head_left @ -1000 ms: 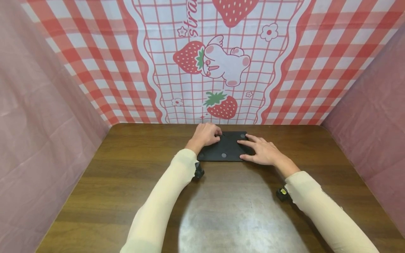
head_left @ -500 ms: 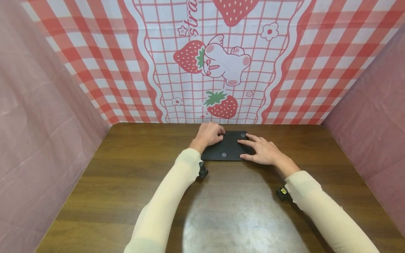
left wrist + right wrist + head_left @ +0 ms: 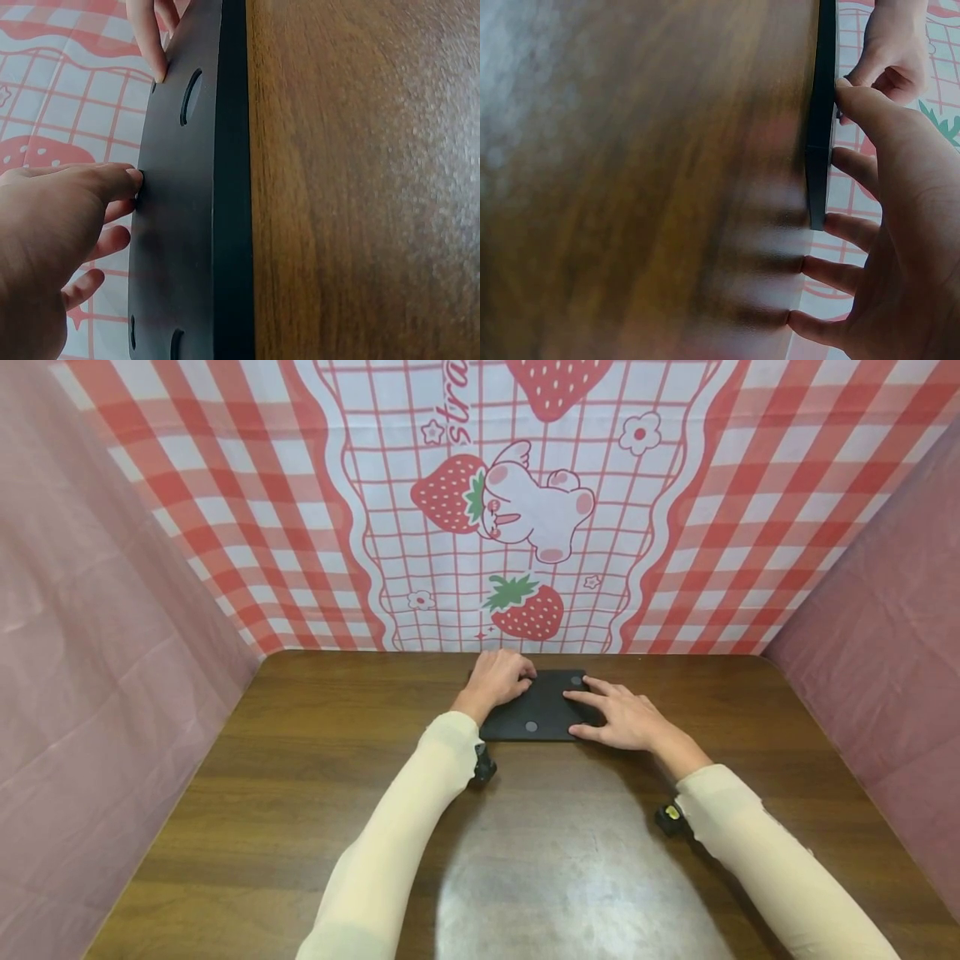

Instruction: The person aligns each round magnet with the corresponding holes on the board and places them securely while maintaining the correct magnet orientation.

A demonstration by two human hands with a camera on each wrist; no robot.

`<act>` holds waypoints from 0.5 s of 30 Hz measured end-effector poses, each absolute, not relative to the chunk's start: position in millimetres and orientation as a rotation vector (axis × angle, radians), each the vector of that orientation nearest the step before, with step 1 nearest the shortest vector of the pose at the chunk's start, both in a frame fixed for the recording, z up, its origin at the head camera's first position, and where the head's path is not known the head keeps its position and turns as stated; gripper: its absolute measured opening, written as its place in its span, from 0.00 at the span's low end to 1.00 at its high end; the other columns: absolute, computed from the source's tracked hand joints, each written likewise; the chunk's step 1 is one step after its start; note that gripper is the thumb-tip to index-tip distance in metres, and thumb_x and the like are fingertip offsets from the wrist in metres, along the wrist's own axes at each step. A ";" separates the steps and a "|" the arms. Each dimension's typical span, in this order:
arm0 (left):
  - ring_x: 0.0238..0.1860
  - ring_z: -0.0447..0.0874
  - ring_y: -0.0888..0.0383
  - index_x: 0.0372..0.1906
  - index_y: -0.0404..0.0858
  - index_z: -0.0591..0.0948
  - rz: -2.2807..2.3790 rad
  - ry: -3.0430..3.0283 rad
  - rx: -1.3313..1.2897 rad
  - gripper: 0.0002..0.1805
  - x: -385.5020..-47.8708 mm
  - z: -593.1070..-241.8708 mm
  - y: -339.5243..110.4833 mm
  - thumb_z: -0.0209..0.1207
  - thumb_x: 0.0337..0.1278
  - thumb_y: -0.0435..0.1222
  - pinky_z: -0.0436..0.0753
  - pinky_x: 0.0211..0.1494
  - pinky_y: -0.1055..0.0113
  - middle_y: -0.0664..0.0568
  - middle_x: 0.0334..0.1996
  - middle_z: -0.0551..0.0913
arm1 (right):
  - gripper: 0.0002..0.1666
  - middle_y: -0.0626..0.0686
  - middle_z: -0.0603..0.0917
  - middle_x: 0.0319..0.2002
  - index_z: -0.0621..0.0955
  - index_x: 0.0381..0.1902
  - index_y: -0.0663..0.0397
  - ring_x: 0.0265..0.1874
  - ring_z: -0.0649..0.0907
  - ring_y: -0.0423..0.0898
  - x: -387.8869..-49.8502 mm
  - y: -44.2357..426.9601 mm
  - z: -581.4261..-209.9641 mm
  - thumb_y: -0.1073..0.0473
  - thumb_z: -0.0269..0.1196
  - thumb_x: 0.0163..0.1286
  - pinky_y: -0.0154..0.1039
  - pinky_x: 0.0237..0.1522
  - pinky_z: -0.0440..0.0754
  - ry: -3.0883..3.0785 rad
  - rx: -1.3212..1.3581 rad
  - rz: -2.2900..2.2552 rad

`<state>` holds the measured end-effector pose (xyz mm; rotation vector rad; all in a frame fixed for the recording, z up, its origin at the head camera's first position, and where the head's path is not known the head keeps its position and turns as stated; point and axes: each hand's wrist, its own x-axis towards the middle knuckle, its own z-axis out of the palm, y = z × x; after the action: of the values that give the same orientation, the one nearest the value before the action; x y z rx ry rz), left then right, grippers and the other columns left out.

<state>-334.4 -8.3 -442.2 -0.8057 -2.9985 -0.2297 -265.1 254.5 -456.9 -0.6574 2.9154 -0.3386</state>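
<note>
A flat black rectangular board (image 3: pixel 551 706) with round grey spots, some of them set in recesses, lies on the table near its back edge. My left hand (image 3: pixel 498 678) is over the board's left part, its fingers bent and tips close together at the surface. In the left wrist view the left hand (image 3: pixel 52 232) has one digit touching the board's top; whether it pinches something small there is hidden. My right hand (image 3: pixel 626 718) spreads its fingers at the right end. Its thumb (image 3: pixel 862 101) presses on the board beside the near edge, and other fingertips reach past the corner.
The brown wooden table (image 3: pixel 570 852) has a glossy light patch at the front. Right behind it hangs a strawberry-print cloth (image 3: pixel 660 527). Pink curtains (image 3: pixel 112 610) close off both sides. Small black cameras (image 3: pixel 667 818) hang under the wrists, close above the tabletop.
My left hand has slid slightly to the right along the board, now covering a small dark spot seen earlier beside its fingertips. The right hand and the board have stayed put.
</note>
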 end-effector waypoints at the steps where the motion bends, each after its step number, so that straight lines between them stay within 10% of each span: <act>1: 0.61 0.94 0.57 0.64 0.51 0.93 -0.227 -3.000 -0.805 0.15 -334.2 -441.6 -8.4 0.63 0.85 0.46 0.90 0.64 0.57 0.57 0.61 0.95 | 0.44 0.64 0.61 0.91 0.73 0.87 0.35 0.84 0.69 0.76 -265.1 254.5 -456.9 0.29 0.66 0.80 0.84 0.71 0.74 2.916 -0.658 -0.338; 15: 0.60 0.94 0.56 0.62 0.52 0.94 -0.214 -2.989 -0.765 0.14 -334.0 -444.7 -6.3 0.65 0.84 0.46 0.89 0.63 0.57 0.57 0.60 0.95 | 0.45 0.64 0.61 0.91 0.72 0.87 0.34 0.85 0.68 0.76 -265.6 254.6 -456.6 0.29 0.65 0.80 0.85 0.73 0.72 2.907 -0.646 -0.343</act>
<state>-334.0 -6.3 -444.7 -0.7646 -2.9892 -0.2141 -265.6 254.6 -456.6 -0.6458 2.9074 -0.3432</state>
